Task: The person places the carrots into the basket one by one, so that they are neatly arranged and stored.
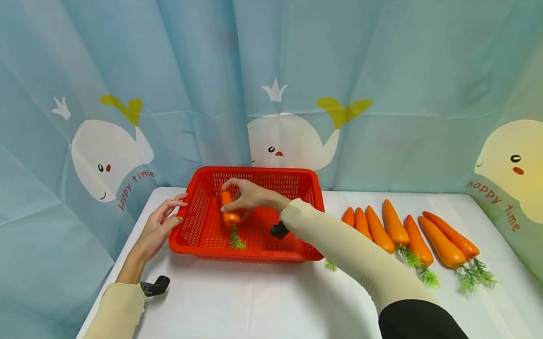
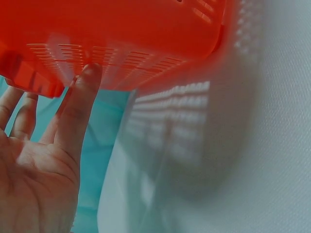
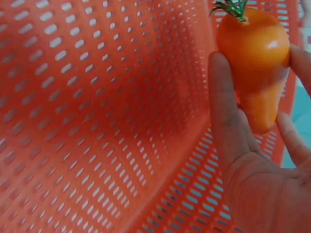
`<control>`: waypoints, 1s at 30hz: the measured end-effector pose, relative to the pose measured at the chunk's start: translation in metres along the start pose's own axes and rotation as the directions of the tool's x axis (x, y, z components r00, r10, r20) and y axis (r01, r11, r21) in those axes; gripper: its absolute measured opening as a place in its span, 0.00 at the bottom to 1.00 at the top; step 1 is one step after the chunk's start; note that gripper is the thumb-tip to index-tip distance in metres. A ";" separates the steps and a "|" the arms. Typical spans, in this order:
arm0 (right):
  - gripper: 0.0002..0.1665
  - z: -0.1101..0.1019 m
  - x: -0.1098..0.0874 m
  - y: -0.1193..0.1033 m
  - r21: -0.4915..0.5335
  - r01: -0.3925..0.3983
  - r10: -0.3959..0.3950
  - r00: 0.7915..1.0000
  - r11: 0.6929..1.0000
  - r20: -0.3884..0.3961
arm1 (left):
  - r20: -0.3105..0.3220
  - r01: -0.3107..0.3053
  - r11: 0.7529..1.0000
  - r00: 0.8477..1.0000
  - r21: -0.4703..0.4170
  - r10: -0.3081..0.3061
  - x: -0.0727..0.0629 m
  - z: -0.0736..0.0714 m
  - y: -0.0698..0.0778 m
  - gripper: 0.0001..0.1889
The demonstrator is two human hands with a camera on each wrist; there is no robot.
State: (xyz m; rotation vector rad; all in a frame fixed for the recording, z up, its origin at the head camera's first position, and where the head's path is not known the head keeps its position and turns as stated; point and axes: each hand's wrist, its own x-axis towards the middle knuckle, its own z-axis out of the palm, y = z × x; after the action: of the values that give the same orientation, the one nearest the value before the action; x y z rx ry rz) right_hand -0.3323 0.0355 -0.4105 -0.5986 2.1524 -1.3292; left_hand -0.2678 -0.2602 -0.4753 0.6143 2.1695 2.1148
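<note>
A red plastic basket (image 1: 269, 250) with slotted walls stands on the white-covered table. Inside it, my right hand (image 1: 252, 195) holds an orange carrot (image 1: 230, 219) between thumb and fingers. The carrot's thick end and green leafy top (image 1: 236, 239) point toward me. In the right wrist view, the thumb and fingers flank the carrot (image 3: 257, 53) on both sides. My left hand (image 1: 154, 231) grips the basket's left rim. The left wrist view shows the left thumb (image 2: 80, 109) against the outer wall, under the rim, while the other fingertips are hidden behind the rim.
Several carrots (image 1: 415, 240) with green tops lie on the table (image 1: 274, 314) right of the basket, some partly behind my right sleeve (image 1: 356, 248). A blue curtain (image 1: 204, 62) with whale prints hangs directly behind the basket and along the sides.
</note>
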 end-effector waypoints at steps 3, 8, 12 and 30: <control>0.35 0.007 0.010 0.005 -0.006 -0.049 0.049 0.999 0.999 -0.017 | 0.005 0.007 1.000 1.000 0.002 -0.007 -0.001 0.000 0.000 0.15; 0.36 0.020 0.022 0.009 -0.048 -0.102 0.101 0.994 0.994 -0.030 | -0.002 0.023 1.000 1.000 -0.005 -0.023 -0.001 0.000 0.001 0.16; 0.36 0.029 0.027 0.009 -0.037 -0.124 0.124 0.992 0.992 -0.010 | -0.002 0.024 1.000 1.000 -0.005 -0.024 0.000 0.000 0.002 0.16; 0.39 0.039 0.040 0.006 0.210 -0.222 0.202 0.973 0.952 0.112 | 0.000 0.009 1.000 1.000 0.014 -0.009 -0.001 0.002 0.001 0.16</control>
State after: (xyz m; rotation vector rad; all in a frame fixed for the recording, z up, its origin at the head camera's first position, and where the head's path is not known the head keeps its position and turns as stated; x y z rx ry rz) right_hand -0.3374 -0.0128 -0.4386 -0.3210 1.9031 -1.3713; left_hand -0.2663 -0.2589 -0.4746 0.6042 2.1852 2.0966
